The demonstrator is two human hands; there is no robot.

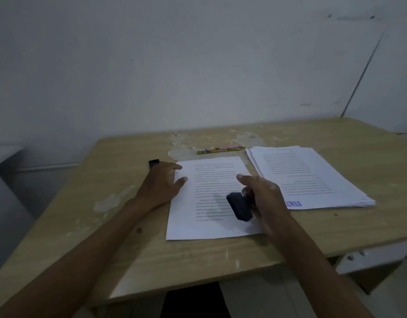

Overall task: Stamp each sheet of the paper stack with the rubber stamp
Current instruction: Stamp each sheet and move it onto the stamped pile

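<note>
Nearest the viewer, the worn light wooden table [175, 255] shows scuffed, peeling patches along its front edge. On it, the right hand [264, 198] grips the dark blue-black rubber stamp [239, 206], fingers curled round its handle, the block tilted and blurred just above the lower right part of a single white printed sheet [209, 198] — whether its face touches the paper cannot be told. At about nine o'clock from the stamp, the left hand [162, 183] lies flat with fingers spread and straight, pressing the sheet's left edge, thumb and forefinger on the paper.

At two o'clock from the stamp, just beside the right hand, sits the stack of white printed sheets [312, 177], slightly fanned, its top page bearing a blue stamped mark [294, 204] at the near corner.

Beyond the left hand, at eleven o'clock, a small black rectangular object [153, 163] stands partly hidden by the fingers. Farther back — at twelve o'clock — a multicoloured patterned pencil [220, 149] lies crosswise near the grey-white wall [197, 65]
</note>
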